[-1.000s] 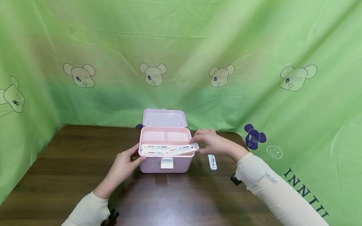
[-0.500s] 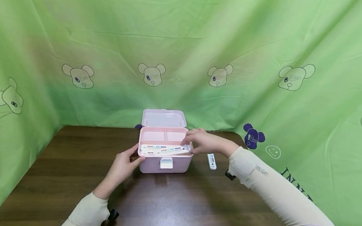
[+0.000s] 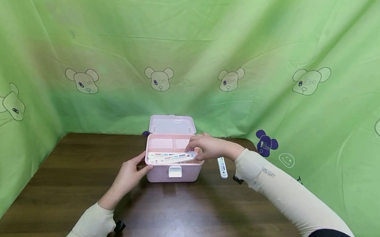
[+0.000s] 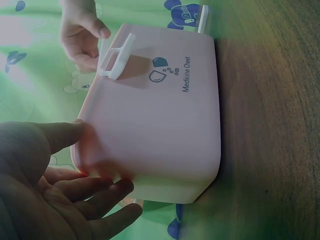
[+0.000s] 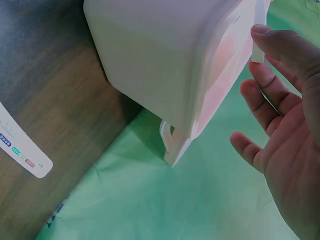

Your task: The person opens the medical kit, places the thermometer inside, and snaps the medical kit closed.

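A pink medicine chest (image 3: 158,174) stands on the table with its lid (image 3: 171,125) tipped back. In the head view, my left hand (image 3: 131,172) grips the chest's left front corner, thumb on the rim and fingers against the side. My right hand (image 3: 210,147) is over the right end of the top tray. Its thumb and fingers pinch the end of a slim white thermometer case (image 3: 178,157), which slants above similar cases lying in the front compartment. The right wrist view shows the held case's end (image 5: 258,54) between thumb and fingertips.
Another white thermometer case (image 3: 222,169) lies on the brown wooden table (image 3: 180,213), right of the chest. A white latch (image 3: 175,171) hangs on the chest's front. Divided compartments (image 3: 160,142) form the tray's rear. Green bear-print cloth (image 3: 196,107) hangs behind.
My right hand has moved left over the tray, bringing the thermometer case from overhanging the right rim to within the front compartment's outline. My left hand keeps its hold on the corner.
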Demonstrator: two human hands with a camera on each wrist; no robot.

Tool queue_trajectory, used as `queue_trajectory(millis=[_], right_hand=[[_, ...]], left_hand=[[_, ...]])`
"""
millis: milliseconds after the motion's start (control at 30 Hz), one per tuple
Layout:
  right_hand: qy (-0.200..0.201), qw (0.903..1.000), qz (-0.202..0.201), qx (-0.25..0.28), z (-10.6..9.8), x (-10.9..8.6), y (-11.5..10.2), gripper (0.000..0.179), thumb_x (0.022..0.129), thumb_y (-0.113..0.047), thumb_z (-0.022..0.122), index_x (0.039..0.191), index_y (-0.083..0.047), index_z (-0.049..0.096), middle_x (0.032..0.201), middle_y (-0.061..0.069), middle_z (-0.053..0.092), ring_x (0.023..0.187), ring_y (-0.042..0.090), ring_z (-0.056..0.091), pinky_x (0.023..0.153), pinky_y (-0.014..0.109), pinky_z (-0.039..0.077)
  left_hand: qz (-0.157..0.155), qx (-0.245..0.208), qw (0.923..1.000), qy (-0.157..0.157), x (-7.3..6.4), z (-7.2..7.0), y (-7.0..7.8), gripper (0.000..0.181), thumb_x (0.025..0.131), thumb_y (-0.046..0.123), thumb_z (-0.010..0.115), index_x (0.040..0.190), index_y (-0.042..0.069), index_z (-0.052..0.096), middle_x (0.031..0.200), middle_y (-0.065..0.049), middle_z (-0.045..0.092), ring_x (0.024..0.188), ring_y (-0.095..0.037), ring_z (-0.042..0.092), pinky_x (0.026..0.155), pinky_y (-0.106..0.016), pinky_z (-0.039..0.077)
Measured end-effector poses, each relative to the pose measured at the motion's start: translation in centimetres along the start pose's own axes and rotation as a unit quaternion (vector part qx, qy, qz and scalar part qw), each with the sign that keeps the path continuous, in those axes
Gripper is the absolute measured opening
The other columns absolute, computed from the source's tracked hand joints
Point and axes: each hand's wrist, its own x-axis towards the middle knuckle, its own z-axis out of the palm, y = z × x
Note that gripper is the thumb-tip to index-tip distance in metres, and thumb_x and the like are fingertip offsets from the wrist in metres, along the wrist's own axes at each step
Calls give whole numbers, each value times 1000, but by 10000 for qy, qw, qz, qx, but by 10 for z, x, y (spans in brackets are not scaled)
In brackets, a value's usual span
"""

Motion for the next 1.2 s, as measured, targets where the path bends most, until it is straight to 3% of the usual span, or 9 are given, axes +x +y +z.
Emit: queue_trajectory(millis=[600, 867, 1200], right_hand=[[-140, 9997, -205, -57, 5, 18, -6, 37, 86, -23, 81, 121, -17, 71, 102, -6, 62, 106, 14, 54, 93, 39, 37], [-120, 9996, -238, 101, 7, 24, -9, 37, 86, -20, 80, 121, -16, 70, 103, -5, 62, 110, 16, 54, 103, 48, 39], [-109, 9994, -267, 183, 17, 31, -4, 38, 84, -17, 80, 120, -15, 72, 100, -5, 64, 106, 15, 53, 105, 45, 37]], left_hand=[[-101, -43, 9999, 18, 0, 2, 0, 67, 95, 19, 76, 152, -1, 47, 129, -20, 70, 118, -33, 68, 97, -49, 57], [-74, -61, 10000, 7, 1, 0, 0, 67, 95, 18, 76, 152, -1, 46, 130, -20, 69, 118, -32, 68, 98, -51, 56], [-104, -43, 9999, -7, 0, 1, -1, 67, 94, 18, 76, 152, 1, 47, 130, -19, 69, 118, -33, 68, 98, -51, 56]])
